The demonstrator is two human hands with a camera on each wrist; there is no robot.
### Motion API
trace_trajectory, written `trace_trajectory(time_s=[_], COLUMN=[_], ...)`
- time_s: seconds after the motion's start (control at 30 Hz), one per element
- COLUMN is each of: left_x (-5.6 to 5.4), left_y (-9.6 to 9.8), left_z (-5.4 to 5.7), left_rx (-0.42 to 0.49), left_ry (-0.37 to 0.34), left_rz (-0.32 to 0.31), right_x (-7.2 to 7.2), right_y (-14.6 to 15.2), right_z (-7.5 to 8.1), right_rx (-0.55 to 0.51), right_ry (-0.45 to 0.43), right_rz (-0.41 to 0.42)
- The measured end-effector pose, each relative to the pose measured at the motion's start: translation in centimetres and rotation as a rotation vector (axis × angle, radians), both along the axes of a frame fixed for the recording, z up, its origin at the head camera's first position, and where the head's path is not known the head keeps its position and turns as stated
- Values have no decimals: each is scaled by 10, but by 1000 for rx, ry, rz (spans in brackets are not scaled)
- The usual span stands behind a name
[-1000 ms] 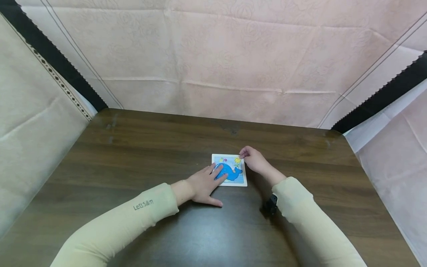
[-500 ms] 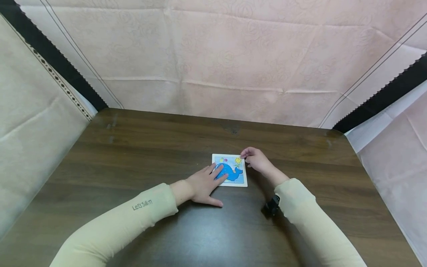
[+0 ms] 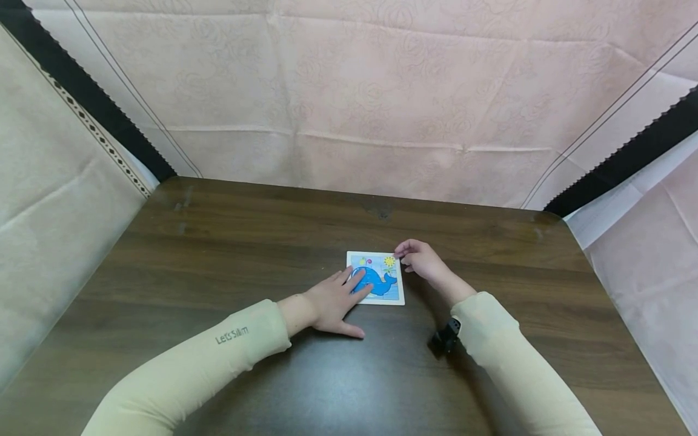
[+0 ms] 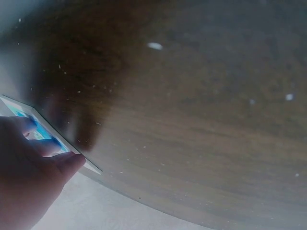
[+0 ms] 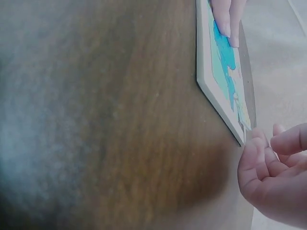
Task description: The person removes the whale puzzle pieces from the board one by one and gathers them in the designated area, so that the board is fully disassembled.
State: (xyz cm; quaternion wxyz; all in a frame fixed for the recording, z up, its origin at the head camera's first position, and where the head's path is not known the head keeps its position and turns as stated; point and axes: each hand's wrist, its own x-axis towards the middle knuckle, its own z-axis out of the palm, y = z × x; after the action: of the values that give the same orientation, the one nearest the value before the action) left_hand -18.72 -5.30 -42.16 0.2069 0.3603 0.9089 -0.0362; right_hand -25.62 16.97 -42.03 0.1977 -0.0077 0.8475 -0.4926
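Note:
A square picture puzzle (image 3: 386,292) with a white frame, a blue whale and a yellow sun lies flat on the table. My left hand (image 3: 335,304) rests on its left side with spread, straight fingers, covering part of the whale. In the left wrist view the fingers of that hand (image 4: 36,165) reach across the puzzle (image 4: 45,132). My right hand (image 3: 422,261) is at the upper right corner, by the sun. Up close in the right wrist view, the bent fingers of this hand (image 5: 276,175) touch the corner of the puzzle (image 5: 223,67); whether they pinch anything there is unclear.
The puzzle lies on a dark wood-grain table (image 3: 245,242). Pale patterned cloth (image 3: 371,91) hangs behind the far edge and along both sides. A small black device (image 3: 444,338) is at the right wrist, close above the tabletop.
My right hand has shifted very slightly to the right at the puzzle's corner. The left hand stays in place, and the puzzle has barely moved.

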Motion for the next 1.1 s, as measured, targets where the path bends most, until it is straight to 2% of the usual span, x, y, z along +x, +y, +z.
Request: trace_trajectory(time_s=[0.23, 0.33, 0.5, 0.6, 0.87, 1.1], left_x=[0, -1, 0, 0, 0, 0], left_y=[-1, -1, -1, -1, -2, -2], left_z=[-2, -2, -1, -1, 0, 0], left_rx=[11, 14, 20, 23, 17, 19], left_ry=[11, 12, 9, 2, -4, -5], left_rz=[-14, -12, -4, 1, 3, -4], right_x=[3, 3, 1, 2, 8, 6], right_y=[0, -2, -4, -5, -11, -12], right_z=[0, 1, 4, 5, 10, 9], right_rx=[-79, -108, -96, -83, -35, -68], right_ry=[-34, -41, -70, -78, -57, -76], right_rz=[-29, -65, -143, -148, -97, -136])
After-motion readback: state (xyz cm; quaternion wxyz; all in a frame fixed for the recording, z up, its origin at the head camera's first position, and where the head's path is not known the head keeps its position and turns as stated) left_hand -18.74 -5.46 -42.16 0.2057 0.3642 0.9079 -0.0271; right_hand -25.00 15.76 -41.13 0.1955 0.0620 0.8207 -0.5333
